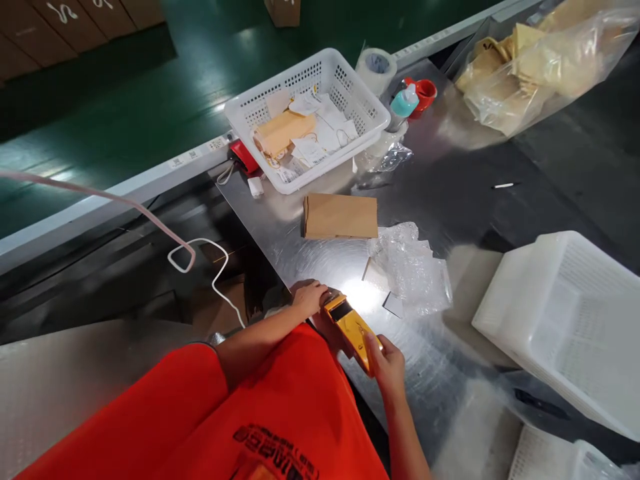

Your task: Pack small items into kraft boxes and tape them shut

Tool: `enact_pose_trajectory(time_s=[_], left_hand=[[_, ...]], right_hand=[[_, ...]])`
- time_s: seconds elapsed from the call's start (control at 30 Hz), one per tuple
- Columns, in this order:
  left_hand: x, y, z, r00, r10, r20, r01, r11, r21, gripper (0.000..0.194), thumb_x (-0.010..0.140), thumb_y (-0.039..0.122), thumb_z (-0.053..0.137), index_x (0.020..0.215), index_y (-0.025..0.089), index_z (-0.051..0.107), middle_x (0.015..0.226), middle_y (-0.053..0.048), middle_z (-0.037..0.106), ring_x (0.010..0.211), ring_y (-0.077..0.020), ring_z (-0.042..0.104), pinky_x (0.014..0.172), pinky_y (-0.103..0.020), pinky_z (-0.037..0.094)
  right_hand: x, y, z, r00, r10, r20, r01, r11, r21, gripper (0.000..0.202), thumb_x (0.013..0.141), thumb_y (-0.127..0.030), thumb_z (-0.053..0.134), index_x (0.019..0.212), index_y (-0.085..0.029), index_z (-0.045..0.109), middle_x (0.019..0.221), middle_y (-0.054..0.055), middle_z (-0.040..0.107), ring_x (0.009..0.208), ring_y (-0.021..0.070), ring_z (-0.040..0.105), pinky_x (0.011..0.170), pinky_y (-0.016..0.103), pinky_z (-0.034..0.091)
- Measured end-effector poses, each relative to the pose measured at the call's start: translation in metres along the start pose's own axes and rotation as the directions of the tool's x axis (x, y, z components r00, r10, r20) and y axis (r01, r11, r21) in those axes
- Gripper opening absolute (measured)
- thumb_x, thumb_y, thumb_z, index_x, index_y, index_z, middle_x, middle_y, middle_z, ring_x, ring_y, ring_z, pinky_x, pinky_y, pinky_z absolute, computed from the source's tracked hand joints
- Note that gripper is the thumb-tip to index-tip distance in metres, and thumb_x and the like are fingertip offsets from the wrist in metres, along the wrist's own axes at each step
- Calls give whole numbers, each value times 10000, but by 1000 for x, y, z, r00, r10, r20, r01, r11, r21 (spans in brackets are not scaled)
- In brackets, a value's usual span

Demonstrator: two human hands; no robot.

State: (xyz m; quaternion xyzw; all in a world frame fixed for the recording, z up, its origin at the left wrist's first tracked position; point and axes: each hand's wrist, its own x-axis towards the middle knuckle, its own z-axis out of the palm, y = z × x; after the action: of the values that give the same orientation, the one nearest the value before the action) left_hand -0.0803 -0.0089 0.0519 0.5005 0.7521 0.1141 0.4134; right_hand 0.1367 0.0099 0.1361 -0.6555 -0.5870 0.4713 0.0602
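As it looks hard-cased, device (354, 328): likely light, stiff; grasp by sides.
Right hand (392, 367): lower centre, fingers holding lower end.
Left hand (309, 300): upper end, grip unclear.

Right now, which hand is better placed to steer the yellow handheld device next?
Probably the right hand: it grips one end of the yellow handheld device, while the left hand is beside the dark-windowed end.

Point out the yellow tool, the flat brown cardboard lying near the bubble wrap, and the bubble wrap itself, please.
Yellow tool (353, 331): head view, middle of its casing.
Flat brown cardboard (341, 217): head view, middle of its upper face.
Bubble wrap (416, 272): head view, middle of the pile.
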Motion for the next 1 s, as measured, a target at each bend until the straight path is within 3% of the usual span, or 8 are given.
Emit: enact_pose_trajectory(time_s=[0.13, 0.23, 0.37, 0.5, 0.6, 0.73, 0.87, 1.0], left_hand=[[-7, -8, -1, 999, 51, 14, -51, 997, 59, 402, 844, 148, 519, 1246, 173, 530, 1140, -126, 620, 977, -248, 627, 837, -358, 483], [-19, -15, -2, 988, 156, 14, -156, 984, 81, 513, 821, 61, 470, 1308, 224, 494, 1369, -116, 491, 1247, -255, 475, 1042, -410, 378], [-29, -23, -3, 943, 319, 90, -328, 937, 121, 757, 728, 123, 617, 1420, 294, 365, 1588, -82, 150, 1453, -343, 61, 1140, -611, 26], [-22, -21, -7, 924, 360, 128, -377, 914, 150, 857, 688, 303, 713, 1446, 224, 321, 1593, -153, 29, 1445, -399, -17, 1068, -694, -94], [-10, -13, -11, 872, 469, 139, -477, 878, 33, 1093, 597, 442, 788, 1487, 212, 196, 1575, -174, 149, 1445, -392, 55, 1094, -657, -87], [5, -6, -14, 805, 562, 193, -560, 826, -69, 1017, 565, 441, 819, 1429, 244, 321, 1437, -146, 449, 1389, -368, 287, 1125, -602, -66], [11, -6, -18, 789, 582, 195, -591, 807, -18, 891, 529, 446, 839, 1310, 236, 464, 1352, -126, 530, 1337, -366, 370, 1126, -587, -85], [10, -6, -21, 798, 564, 214, -588, 806, 69, 920, 541, 450, 833, 1336, 220, 432, 1375, -140, 510, 1351, -359, 349, 1104, -599, -146]], right_hand=[[-1, 1, -1, 1000, 15, -6, -15, 1000, 7, 511, 721, -688, 510, 542, -211, 467, 424, -48, 391, 398, 102, 369, 351, 227, 267], [0, 1, 0, 999, 34, -4, -34, 999, 31, 512, 706, -694, 521, 560, -205, 493, 423, -46, 402, 392, 103, 369, 348, 229, 268], [0, 3, 1, 998, 54, 12, -55, 996, 72, 514, 703, -697, 528, 561, -205, 481, 425, -47, 394, 391, 101, 364, 349, 228, 262], [-1, 3, 0, 1000, 23, 7, -24, 998, 56, 507, 709, -682, 532, 549, -204, 472, 434, -50, 380, 407, 96, 358, 364, 224, 255], [-3, 2, 0, 1000, 25, 11, -25, 996, 84, 512, 699, -693, 531, 545, -209, 466, 427, -52, 376, 398, 96, 351, 356, 225, 252], [1, -5, 2, 1000, -11, 2, 11, 998, 62, 513, 705, -683, 532, 525, -207, 475, 420, -47, 391, 404, 96, 355, 364, 225, 253], [4, -11, -4, 997, 7, 71, -7, 1000, 2, 496, 691, -667, 548, 523, -201, 524, 413, -34, 436, 404, 106, 387, 371, 225, 265], [-14, 29, -30, 995, 50, 85, -48, 998, -36, 467, 668, -638, 596, 517, -199, 544, 417, -37, 442, 410, 105, 389, 378, 225, 247]])
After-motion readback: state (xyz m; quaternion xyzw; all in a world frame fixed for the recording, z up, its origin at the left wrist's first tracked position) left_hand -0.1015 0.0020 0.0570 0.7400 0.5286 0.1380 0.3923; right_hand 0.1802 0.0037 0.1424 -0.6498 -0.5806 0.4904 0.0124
